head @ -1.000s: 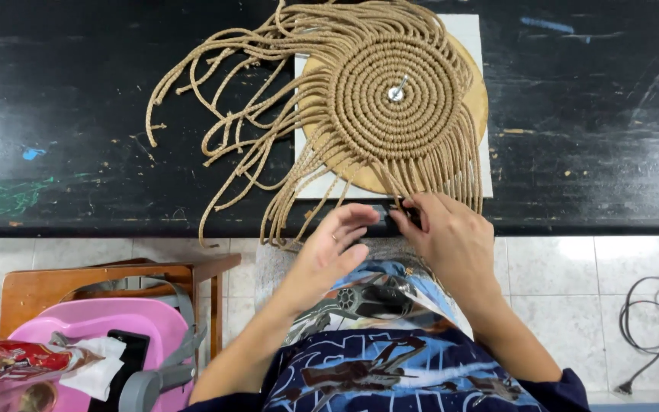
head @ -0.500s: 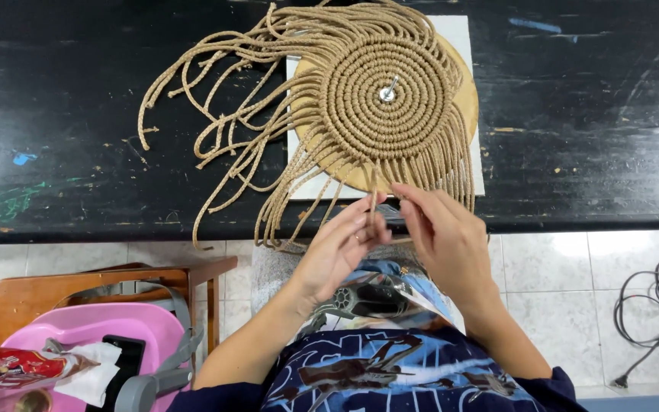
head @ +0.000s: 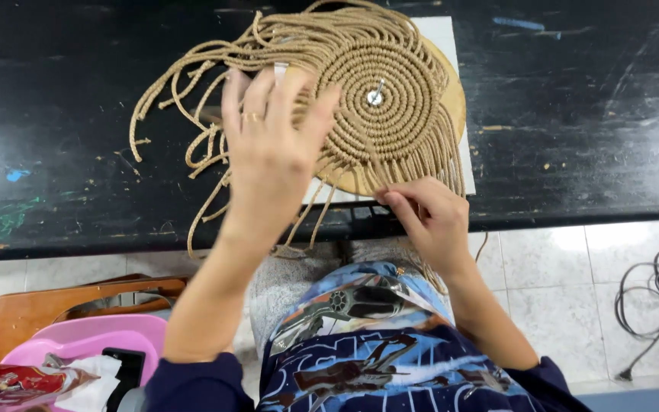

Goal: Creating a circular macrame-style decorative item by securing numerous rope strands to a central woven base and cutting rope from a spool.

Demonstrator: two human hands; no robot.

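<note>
Our mat (head: pixel 379 91) is a tan cord spiral, tightly coiled round a metal pin (head: pixel 374 97), with loose cords (head: pixel 192 114) fanning off its left and lower edges. It lies on a round board (head: pixel 458 107) over white paper (head: pixel 440 34) on the black table (head: pixel 589 114). Our left hand (head: pixel 268 152) hovers spread and empty above the cords; our right hand (head: pixel 429 221) pinches strands at the table's near edge. Lower left, a pink tub (head: pixel 78 339) holds a phone (head: pixel 120 366), white tissue (head: pixel 89 389) and a red wrapper (head: pixel 9 385).

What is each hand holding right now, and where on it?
The right hand pinches a loose cord hanging at the round woven mat's near edge. The left hand is raised, fingers spread, holding nothing.
</note>
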